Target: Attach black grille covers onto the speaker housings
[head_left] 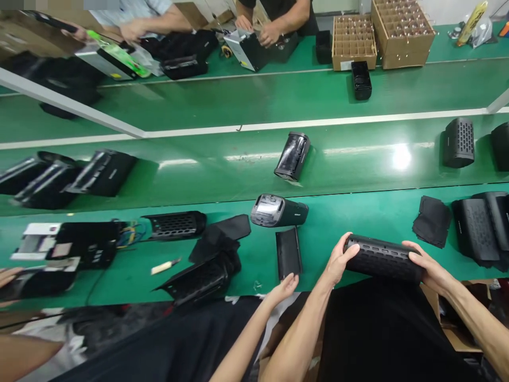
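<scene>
A black perforated speaker housing (pixel 384 258) lies lengthwise between my two hands, just above the front edge of the green bench. My left hand (pixel 337 259) grips its left end, thumb on top. At the opposite end my right hand (pixel 431 268) holds it, with the thumb pressed on the upper face and the fingers mostly hidden behind. Beyond it to the right, a stack of thin black sheets (pixel 432 221) rests on the bench. Several black speaker housings (pixel 479 228) stand at the far right.
At my left, a co-worker's hand (pixel 287 286) touches a black panel (pixel 289 252). Behind it lies a speaker (pixel 280 210). Another speaker (pixel 292 155) sits on the green conveyor (pixel 222 175). Across the line, people handle parts near divided cardboard boxes (pixel 353 42).
</scene>
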`<state>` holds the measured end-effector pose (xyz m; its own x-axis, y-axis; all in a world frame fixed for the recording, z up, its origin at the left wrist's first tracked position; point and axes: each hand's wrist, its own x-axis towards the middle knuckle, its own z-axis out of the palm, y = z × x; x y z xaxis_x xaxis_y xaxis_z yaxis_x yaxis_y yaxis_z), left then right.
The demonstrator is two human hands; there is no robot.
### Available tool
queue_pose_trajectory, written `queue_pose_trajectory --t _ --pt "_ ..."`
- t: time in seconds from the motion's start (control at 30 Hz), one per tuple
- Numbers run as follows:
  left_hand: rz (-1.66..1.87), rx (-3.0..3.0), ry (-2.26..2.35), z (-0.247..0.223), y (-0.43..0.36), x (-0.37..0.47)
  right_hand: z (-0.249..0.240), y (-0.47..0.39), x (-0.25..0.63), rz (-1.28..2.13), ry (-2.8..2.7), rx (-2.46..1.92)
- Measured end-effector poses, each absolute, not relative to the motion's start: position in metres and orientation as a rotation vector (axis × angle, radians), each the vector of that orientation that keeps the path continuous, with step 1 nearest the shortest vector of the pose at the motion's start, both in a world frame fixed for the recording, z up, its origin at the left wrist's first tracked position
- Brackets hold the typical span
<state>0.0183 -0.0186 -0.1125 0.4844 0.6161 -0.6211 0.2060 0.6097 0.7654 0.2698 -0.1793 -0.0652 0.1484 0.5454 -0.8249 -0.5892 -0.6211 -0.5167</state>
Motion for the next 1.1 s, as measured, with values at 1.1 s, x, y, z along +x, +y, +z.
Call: queue_pose_trajectory --t 1.1 --pt "0.681 1.17 1.912 -0.127 0.004 -0.064 -0.11 -0.066 0.314 1.37 0.111 -1.54"
